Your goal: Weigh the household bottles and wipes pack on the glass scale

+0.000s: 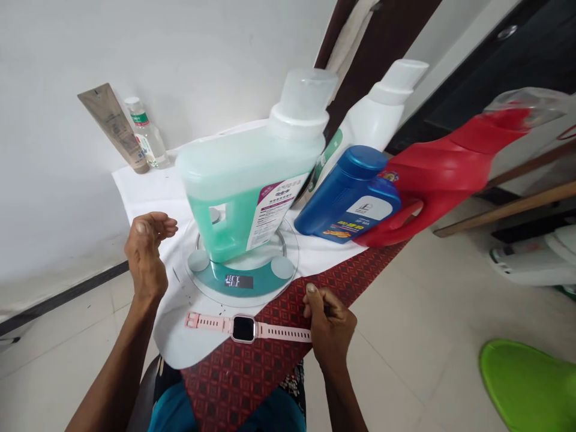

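A large bottle of green liquid (234, 162) with a clear cap stands on a round glass scale (252, 294), whose lit display has digits too blurred to read. My left hand (147, 252) is raised left of the bottle, apart from it, with loosely bent fingers and nothing held. In front of the scale lies a pink smartwatch (243, 329), its strap stretched out sideways. My right hand (330, 324) is closed at the strap's right end, with thumb against curled fingers; nothing shows in them. The hand hides that strap end, so contact is unclear.
Right of the scale stand a blue bottle (346, 195), a white bottle (378, 117) and a red jug (445, 168). A brown tube (112, 126) and a small clear bottle (150, 141) stand by the wall. A green stool (526, 384) is at lower right.
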`<act>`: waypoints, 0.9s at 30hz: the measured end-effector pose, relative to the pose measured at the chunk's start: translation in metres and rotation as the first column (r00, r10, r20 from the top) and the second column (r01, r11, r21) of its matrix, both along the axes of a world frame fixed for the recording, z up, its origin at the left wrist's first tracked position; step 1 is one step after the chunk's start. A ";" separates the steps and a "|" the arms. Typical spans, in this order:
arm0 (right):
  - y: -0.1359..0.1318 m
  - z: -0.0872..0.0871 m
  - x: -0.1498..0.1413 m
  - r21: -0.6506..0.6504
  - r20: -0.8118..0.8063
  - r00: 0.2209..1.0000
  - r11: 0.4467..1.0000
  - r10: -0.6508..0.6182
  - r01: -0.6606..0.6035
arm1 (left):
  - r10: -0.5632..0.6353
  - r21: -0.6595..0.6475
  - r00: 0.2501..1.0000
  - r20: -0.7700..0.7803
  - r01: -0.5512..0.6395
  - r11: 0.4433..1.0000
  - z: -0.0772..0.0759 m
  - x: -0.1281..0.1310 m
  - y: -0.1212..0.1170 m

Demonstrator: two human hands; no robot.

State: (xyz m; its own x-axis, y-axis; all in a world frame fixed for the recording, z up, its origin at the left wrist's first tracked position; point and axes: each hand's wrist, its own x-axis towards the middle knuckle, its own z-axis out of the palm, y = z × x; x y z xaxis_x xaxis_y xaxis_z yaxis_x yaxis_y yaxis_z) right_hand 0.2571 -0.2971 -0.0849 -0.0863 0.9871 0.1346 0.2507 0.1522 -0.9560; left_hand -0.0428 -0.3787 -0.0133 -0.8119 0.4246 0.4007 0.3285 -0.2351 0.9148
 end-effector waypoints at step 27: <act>-0.004 0.016 -0.004 -0.124 0.168 0.982 0.987 -0.082 0.104 | 0.070 0.232 0.995 -0.073 -0.051 0.971 0.076 -0.070 0.127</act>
